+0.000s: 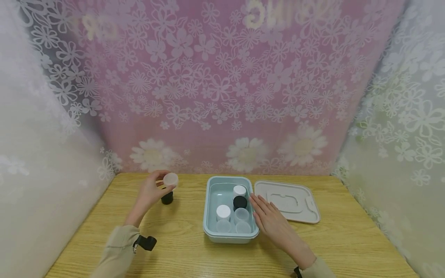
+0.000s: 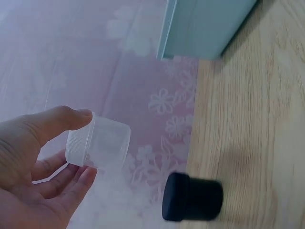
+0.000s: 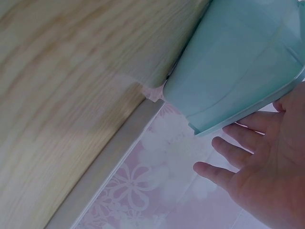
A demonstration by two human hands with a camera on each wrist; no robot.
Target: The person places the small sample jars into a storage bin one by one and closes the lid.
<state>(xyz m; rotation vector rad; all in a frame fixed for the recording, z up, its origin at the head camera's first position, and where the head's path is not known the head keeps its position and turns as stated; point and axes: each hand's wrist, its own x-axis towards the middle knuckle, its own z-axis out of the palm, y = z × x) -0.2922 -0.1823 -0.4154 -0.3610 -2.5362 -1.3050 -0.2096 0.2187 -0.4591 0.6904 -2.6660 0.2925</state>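
My left hand (image 1: 152, 190) pinches a small translucent lidded jar (image 2: 102, 141) between thumb and fingers, raised above the table. Just below it, a black jar (image 2: 192, 198) with a black lid stands on the wood. Fingers extended, my right hand (image 1: 272, 224) rests along the right rim of the light blue bin (image 1: 208, 210). In the right wrist view its fingers (image 3: 243, 137) lie at the bin's rim. Inside the bin are two white-lidded jars, one of them a white jar (image 1: 223, 212) on the left, a black jar (image 1: 240, 202), and several translucent jars (image 1: 241, 216).
A pale grey bin lid (image 1: 302, 199) lies flat on the table, right of the bin. The wooden table (image 1: 180, 251) ends at a pink flowered curtain (image 1: 215, 96) behind, with pale flowered curtains on both sides.
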